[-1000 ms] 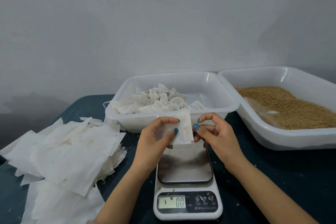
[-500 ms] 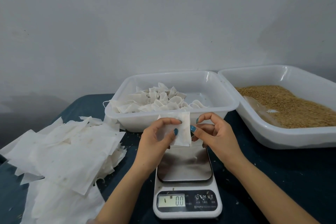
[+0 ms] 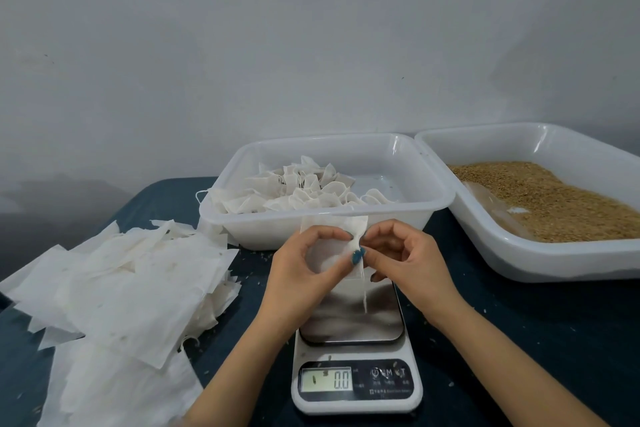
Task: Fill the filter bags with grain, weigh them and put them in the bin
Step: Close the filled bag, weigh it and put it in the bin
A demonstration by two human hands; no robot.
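One filter bag [image 3: 341, 224]: upright, flat face toward me, drawstring [image 3: 364, 298] hanging straight down; long axis unclear, sides look near equal.
Change: thumbs of my left hand [image 3: 301, 274] and right hand [image 3: 405, 260], apart a second ago, now touch.
Position: between both hands, above the scale [image 3: 353, 326] plate, just before the bin [image 3: 398, 229].
Grip: left hand pinches its face; right hand pinches its right edge.
Display: 0.0.

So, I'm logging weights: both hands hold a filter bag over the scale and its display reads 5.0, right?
Not quite. The head view shows the display reading 0.0, not 5.0. The rest stands: the left hand and the right hand hold the filter bag over the scale.
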